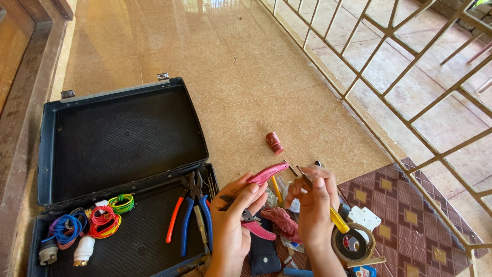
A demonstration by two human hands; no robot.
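Pink-handled pliers [262, 200] sit in the left hand [233, 215], whose fingers are wrapped round the two handles, one handle pointing up and to the right, the other lying lower, near the wrist; the dark jaws point left, behind the thumb. The right hand [313, 205] is just beside it, fingers pinched together on a thin screwdriver with a yellow handle [335, 218], the metal shaft rising toward the upper left and the handle slanting down to the right. Both hands hover above a litter of small things on the tiled floor [256, 77].

To the left lies an open dark case [123, 138], its lid propped back. In its near half rest orange-handled pliers [177, 215] and blue-handled pliers [197, 218], side by side, and further left coils of wire [102, 220] in green, red, yellow and blue, with two lamp holders [66, 251] at the near left corner.

A small dark red cylinder [274, 143] lies alone on the floor, beyond the hands. Near the right hand a roll of tape [352, 245] rests at the edge of a patterned mat [410, 215], and a white plastic part [365, 218] is just beyond it. A pale metal grille [410, 77] runs along the right side.
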